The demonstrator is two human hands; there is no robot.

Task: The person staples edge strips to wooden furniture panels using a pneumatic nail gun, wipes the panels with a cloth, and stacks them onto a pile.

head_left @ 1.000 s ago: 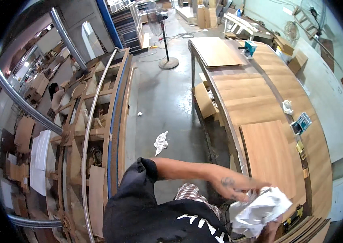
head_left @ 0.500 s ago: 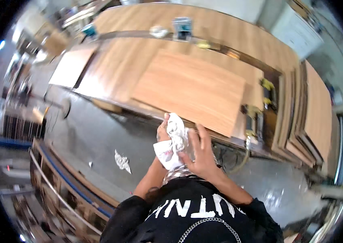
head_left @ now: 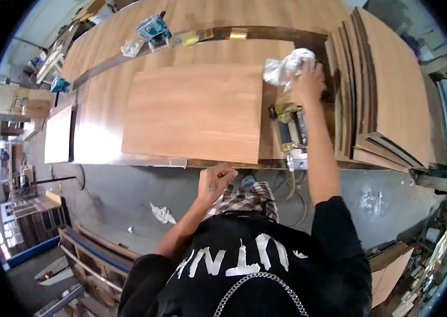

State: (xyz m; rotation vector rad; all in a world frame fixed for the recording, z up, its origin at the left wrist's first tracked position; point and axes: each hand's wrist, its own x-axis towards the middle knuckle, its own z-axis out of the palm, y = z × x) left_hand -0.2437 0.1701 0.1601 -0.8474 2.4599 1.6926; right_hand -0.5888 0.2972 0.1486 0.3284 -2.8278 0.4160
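My right hand (head_left: 308,83) reaches over the far right of the workbench and is closed on a crumpled white cloth (head_left: 280,72). Beneath that arm lies a pneumatic nail gun (head_left: 286,132), yellow and dark, with an air hose fitted at its near end. A flat wood-grain panel (head_left: 194,113) rests on the bench left of the cloth. Close to my body, my left hand (head_left: 215,182) is curled shut just off the bench's front edge, below the panel. I see nothing in it, though its palm side is hidden.
Several wood panels (head_left: 397,90) lean in a stack at the right. Along the bench's back groove sit a blue container (head_left: 153,30), a white crumpled piece (head_left: 131,48) and a yellow block (head_left: 188,38). A white scrap (head_left: 162,213) lies on the floor, left of my legs.
My right hand has carried the white cloth from in front of my body to the far right of the bench. My left hand has let go of it. The view has turned right.
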